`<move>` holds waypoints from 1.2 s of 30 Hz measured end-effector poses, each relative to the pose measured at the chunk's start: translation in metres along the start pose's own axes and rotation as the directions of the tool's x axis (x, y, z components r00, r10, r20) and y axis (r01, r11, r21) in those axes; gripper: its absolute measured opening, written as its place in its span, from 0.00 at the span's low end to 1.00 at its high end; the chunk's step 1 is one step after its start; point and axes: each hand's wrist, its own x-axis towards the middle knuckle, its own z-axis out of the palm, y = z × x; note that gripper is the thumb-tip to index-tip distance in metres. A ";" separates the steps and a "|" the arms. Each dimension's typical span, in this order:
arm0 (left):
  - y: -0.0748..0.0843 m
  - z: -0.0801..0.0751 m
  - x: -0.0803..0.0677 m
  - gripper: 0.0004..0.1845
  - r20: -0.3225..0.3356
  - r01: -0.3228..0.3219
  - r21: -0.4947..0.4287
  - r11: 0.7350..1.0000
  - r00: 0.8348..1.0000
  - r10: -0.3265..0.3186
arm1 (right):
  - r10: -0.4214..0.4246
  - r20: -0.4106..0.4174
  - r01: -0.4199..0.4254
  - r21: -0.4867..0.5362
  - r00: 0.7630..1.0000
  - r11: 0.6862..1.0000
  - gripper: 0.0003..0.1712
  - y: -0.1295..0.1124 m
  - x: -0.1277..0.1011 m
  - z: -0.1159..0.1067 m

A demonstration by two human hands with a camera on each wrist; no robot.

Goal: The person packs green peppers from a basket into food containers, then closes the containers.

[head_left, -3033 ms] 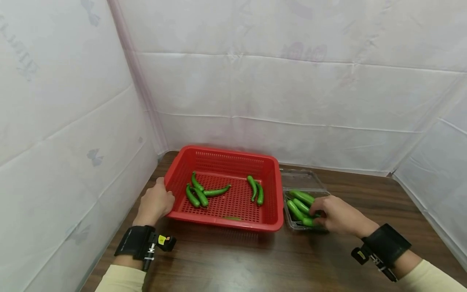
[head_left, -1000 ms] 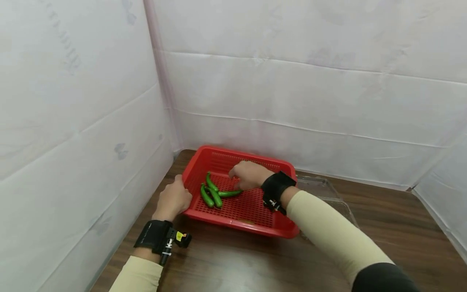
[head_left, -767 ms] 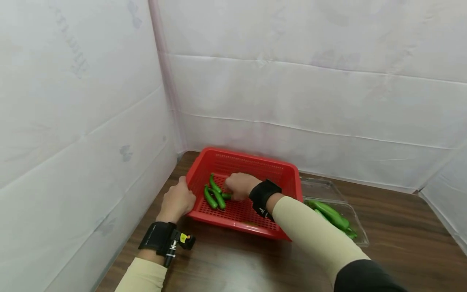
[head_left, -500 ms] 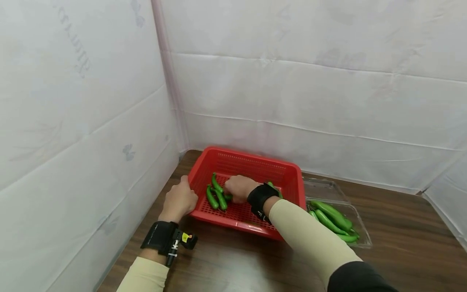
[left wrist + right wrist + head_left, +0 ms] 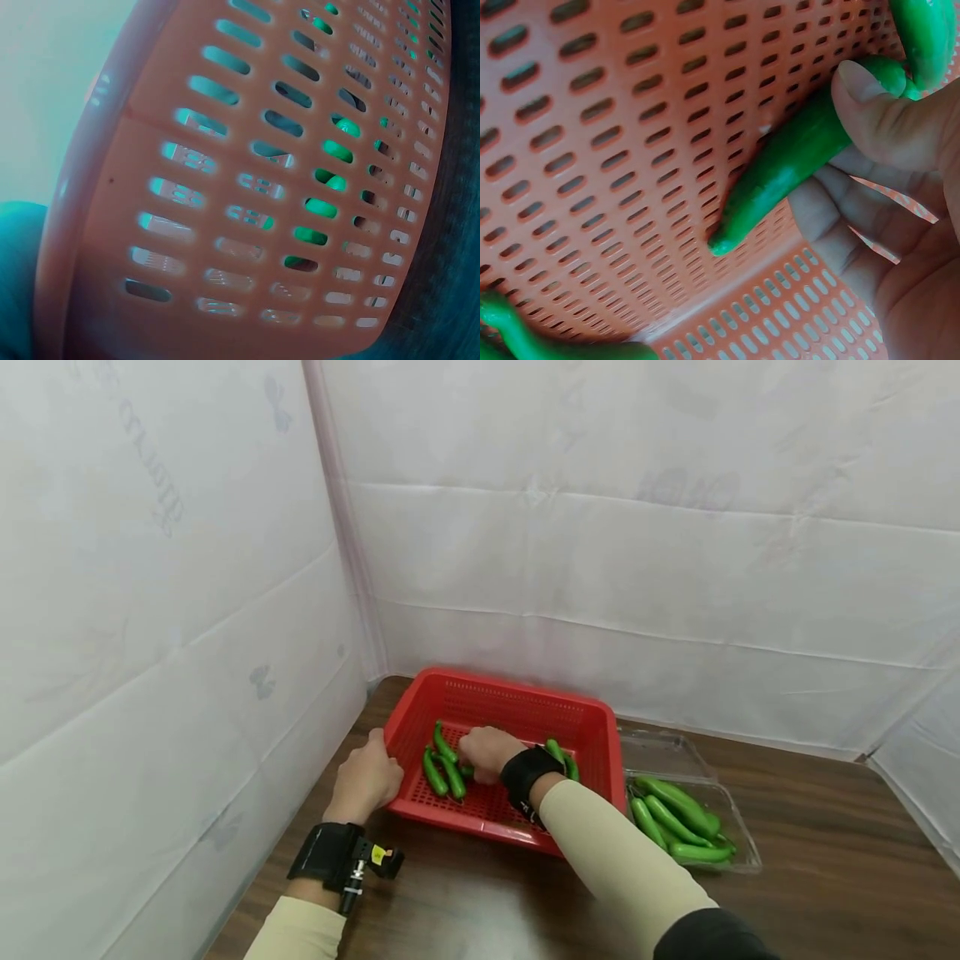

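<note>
In the head view, my left hand (image 5: 366,777) grips the left rim of a red perforated plastic basket (image 5: 517,835). The left wrist view shows that basket's slotted outer wall (image 5: 247,240) close up, with green showing through the slots. My right hand (image 5: 489,753) reaches down inside the basket. In the right wrist view its thumb lies over a green chili pepper (image 5: 780,172) and its fingers sit beneath, pinching it near one end. Just left of that hand lie several green chili peppers (image 5: 453,777). Two others (image 5: 555,750) rest at the basket's right side, partly behind the wrist.
A clear plastic clamshell box (image 5: 742,835) stands right of the basket, lid (image 5: 663,752) folded back, with several green peppers (image 5: 678,818) in it. White sheeting (image 5: 600,568) hangs behind and on both sides of the brown wooden table (image 5: 465,902).
My right hand has left the clear box and moved left into the basket, settling on a pepper by the left group. My left hand still holds the rim.
</note>
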 end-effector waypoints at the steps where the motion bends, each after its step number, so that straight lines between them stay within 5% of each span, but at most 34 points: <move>1: -0.001 0.000 0.000 0.28 0.001 -0.005 -0.001 1.000 1.000 0.005 | 0.007 0.002 -0.007 -0.004 1.000 1.000 0.33 -0.001 0.001 0.001; 16: -0.029 -0.019 -0.005 0.30 -0.021 0.032 0.010 0.999 0.999 -0.032 | 0.031 0.006 -0.032 0.025 0.999 0.999 0.32 -0.024 0.033 -0.001; 36: -0.031 -0.021 -0.005 0.28 -0.010 0.053 0.019 0.998 0.999 -0.053 | -0.070 -0.001 0.070 0.107 0.998 0.992 0.37 -0.017 0.022 -0.005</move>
